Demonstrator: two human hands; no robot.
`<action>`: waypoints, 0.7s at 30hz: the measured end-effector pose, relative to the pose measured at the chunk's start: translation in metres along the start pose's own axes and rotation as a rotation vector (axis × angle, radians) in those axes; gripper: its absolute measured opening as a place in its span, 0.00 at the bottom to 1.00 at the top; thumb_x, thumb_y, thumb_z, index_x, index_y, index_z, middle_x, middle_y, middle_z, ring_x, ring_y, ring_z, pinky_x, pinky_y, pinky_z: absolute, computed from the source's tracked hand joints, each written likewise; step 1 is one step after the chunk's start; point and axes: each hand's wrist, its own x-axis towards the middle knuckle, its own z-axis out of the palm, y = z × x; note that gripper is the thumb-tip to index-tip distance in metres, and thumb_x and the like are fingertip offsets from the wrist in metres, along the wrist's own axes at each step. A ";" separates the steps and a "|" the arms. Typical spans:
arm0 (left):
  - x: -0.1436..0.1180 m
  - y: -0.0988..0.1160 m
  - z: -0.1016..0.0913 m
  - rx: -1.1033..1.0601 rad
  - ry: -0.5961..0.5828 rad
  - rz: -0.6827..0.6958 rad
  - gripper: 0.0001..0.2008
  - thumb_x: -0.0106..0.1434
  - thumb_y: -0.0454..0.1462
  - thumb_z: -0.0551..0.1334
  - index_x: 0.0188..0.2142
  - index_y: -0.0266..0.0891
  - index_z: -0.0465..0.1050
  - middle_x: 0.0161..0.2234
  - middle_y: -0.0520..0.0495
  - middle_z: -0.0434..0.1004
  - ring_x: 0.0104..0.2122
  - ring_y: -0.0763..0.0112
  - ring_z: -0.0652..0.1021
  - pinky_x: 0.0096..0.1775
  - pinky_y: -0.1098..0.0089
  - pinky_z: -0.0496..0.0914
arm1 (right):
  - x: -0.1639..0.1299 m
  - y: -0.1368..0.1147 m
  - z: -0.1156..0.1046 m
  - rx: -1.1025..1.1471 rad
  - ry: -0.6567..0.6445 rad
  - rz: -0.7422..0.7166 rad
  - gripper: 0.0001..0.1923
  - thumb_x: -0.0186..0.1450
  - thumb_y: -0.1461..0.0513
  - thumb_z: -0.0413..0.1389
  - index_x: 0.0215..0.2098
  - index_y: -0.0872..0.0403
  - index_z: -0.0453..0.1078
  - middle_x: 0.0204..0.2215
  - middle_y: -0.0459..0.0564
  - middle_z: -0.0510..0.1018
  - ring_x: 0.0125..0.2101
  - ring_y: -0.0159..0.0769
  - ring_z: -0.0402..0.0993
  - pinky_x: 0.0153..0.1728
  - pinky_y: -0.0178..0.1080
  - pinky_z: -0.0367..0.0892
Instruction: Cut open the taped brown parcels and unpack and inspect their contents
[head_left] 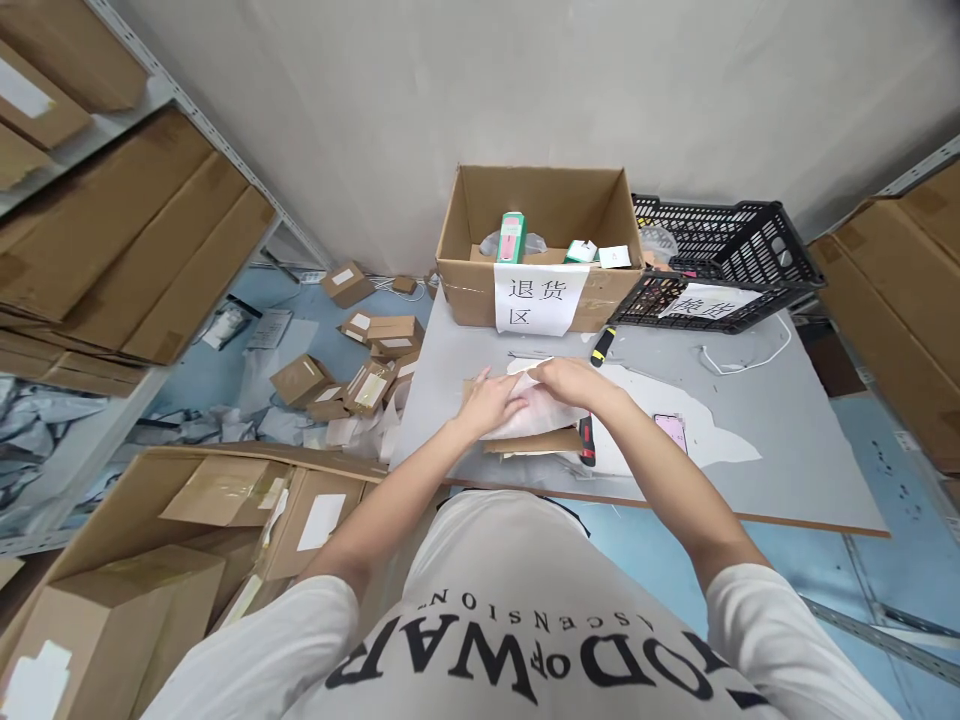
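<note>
A small cardboard box (536, 443) lies open at the table's front edge, with white wrapping sheet (536, 415) bulging out of it. My left hand (487, 402) grips the wrapping from the left, its thumb reaching across the top. On the far right side of the sheet, my right hand (562, 382) pinches it with bent fingers, and the fingertips are partly hidden. A red and black box cutter (587, 442) lies just right of the box. Beyond my right hand rests a yellow and black cutter (602, 346).
A large carton (469, 295) with a paper sign stands at the back, holding green boxes (511, 238). Beside it is a black crate (780, 265). A phone (671, 432) and white cable (742, 368) lie on the grey table (810, 450). Cartons (300, 380) crowd the left floor.
</note>
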 end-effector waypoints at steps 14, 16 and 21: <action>-0.003 -0.010 -0.002 -1.002 0.165 -0.312 0.21 0.50 0.51 0.66 0.30 0.34 0.76 0.26 0.47 0.77 0.28 0.65 0.76 0.29 0.70 0.69 | -0.035 0.056 0.009 1.461 0.404 0.194 0.22 0.64 0.50 0.49 0.47 0.56 0.70 0.39 0.52 0.78 0.36 0.34 0.74 0.37 0.36 0.67; -0.004 -0.007 -0.003 -1.141 0.176 -0.325 0.23 0.49 0.52 0.67 0.32 0.33 0.76 0.29 0.45 0.78 0.30 0.64 0.77 0.32 0.69 0.71 | -0.040 0.056 0.019 1.526 0.433 0.255 0.19 0.61 0.53 0.55 0.45 0.54 0.71 0.40 0.50 0.78 0.35 0.33 0.74 0.36 0.35 0.67; -0.006 0.000 0.000 -1.379 0.259 -0.405 0.25 0.49 0.51 0.68 0.38 0.33 0.75 0.34 0.43 0.80 0.32 0.65 0.78 0.35 0.67 0.72 | -0.049 0.032 0.039 1.656 0.475 0.337 0.18 0.53 0.54 0.62 0.39 0.54 0.74 0.33 0.48 0.79 0.31 0.34 0.74 0.33 0.35 0.68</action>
